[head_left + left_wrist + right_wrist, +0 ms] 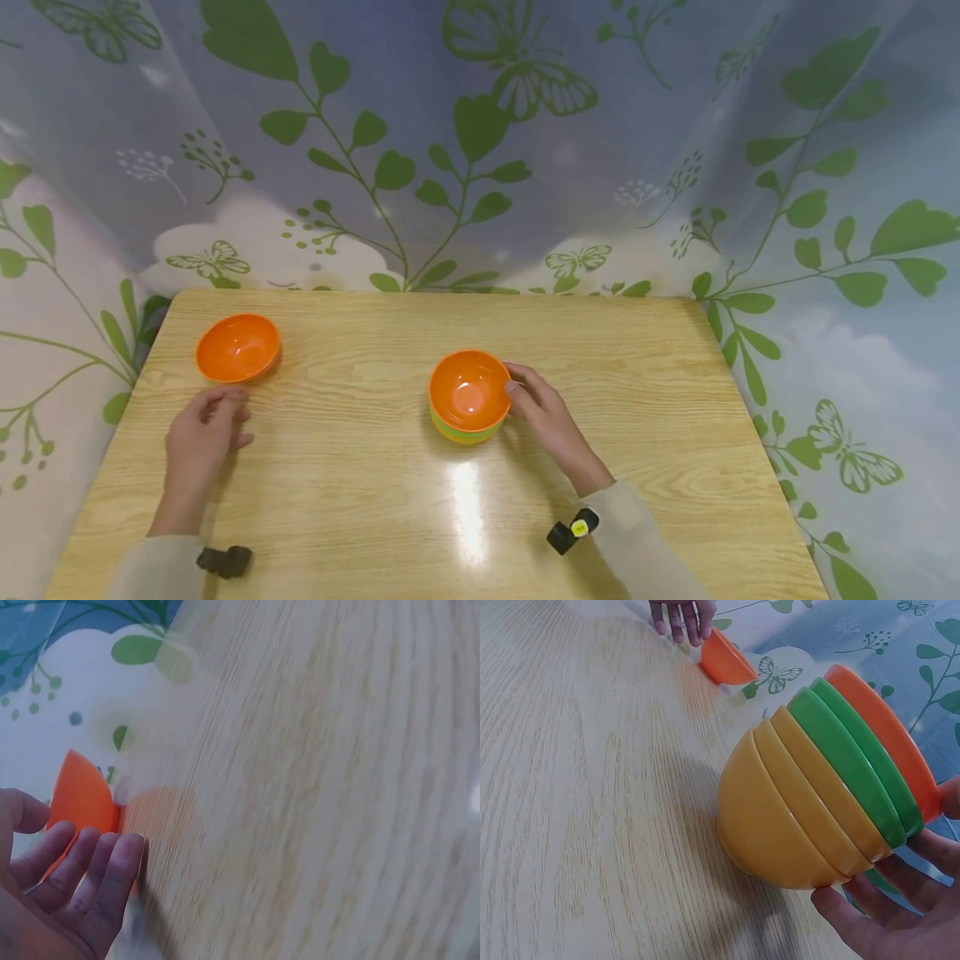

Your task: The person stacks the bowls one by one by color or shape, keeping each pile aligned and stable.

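A stack of bowls (468, 400) stands on the table, with an orange bowl on top, two green ones (847, 761) under it and yellow ones (772, 817) at the bottom. My right hand (547, 417) holds the stack from its right side, thumb at the top rim and fingers spread along the outer walls. Toward the table's far left corner sits a single orange bowl (238, 348). Just in front of its near rim is my left hand (201, 437), its fingers loosely bent; whether they touch the bowl is hard to tell.
The wooden table (337, 500) has a light grain and a bright reflection near its front. Behind and beside it hangs a curtain (420, 167) printed with leaves and butterflies. Each wrist wears a small black camera (225, 562).
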Motion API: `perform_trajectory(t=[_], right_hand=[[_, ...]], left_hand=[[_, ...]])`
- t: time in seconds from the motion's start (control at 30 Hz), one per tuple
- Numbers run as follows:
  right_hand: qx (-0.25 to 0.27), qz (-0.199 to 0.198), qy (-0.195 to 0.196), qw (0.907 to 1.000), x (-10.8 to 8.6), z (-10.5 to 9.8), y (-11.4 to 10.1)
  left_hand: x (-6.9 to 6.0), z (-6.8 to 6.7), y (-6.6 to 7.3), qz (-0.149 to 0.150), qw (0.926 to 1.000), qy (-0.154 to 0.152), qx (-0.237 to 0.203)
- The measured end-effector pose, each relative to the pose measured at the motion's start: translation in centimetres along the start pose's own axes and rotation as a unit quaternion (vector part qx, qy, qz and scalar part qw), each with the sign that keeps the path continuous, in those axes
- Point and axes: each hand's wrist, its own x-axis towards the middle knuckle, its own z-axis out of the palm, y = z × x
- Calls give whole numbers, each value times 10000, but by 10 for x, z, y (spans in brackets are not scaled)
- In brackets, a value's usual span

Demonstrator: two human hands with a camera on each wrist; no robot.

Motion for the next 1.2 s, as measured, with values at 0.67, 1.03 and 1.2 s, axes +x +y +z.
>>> perform_trajectory(t=[0.67, 1.03, 1.2], right_hand=[[4, 118, -21, 9999, 0, 0, -1], [35, 95, 10, 9999, 0, 0, -1], [19, 60, -13, 10000, 1, 0, 1]], left_hand=[[13, -13, 6, -464, 9948, 482, -774], [23, -18, 12, -627, 9842, 466, -1590], [28, -19, 18, -693, 9808, 495, -1752]])
